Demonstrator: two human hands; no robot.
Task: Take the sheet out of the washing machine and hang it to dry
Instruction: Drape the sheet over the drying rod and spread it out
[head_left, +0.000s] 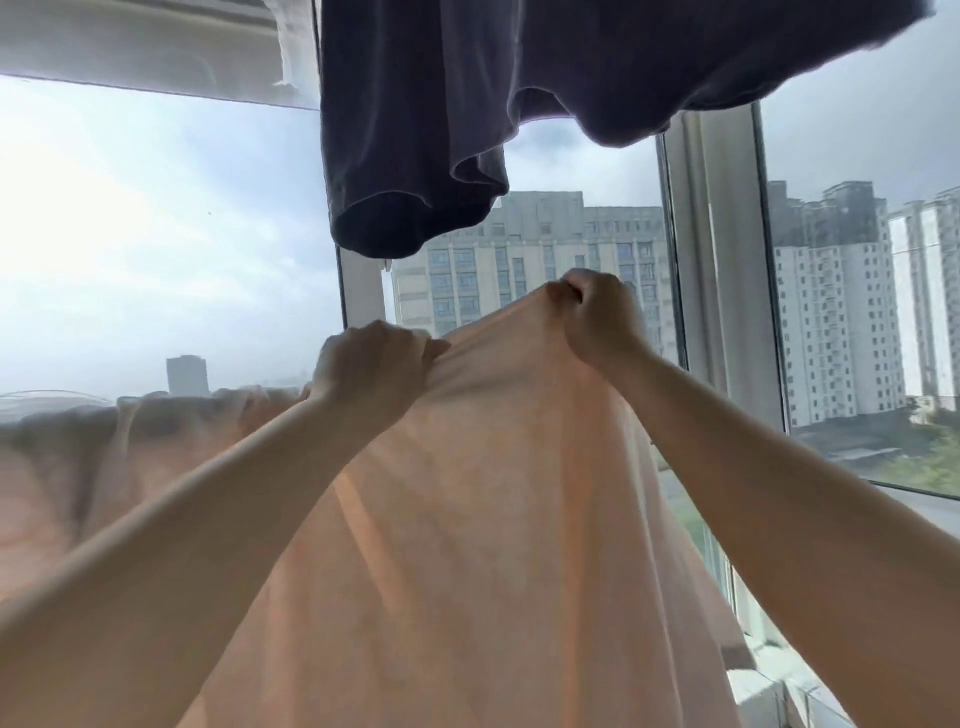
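Observation:
A pale peach sheet (467, 519) fills the lower middle of the head view, raised in front of a window. My left hand (371, 366) grips its top edge, fingers curled over the cloth. My right hand (597, 312) pinches the same edge a little higher and to the right. The cloth is stretched between the two hands and hangs down from them. More of the sheet (130, 441) lies bunched and blurred to the left. Whatever holds that part up is hidden.
A dark grey garment (441, 130) hangs from above, just over my hands. Large window panes (156, 234) and a white frame post (722, 260) stand right behind the sheet. A white sill (779, 696) runs along the lower right. Tall buildings show outside.

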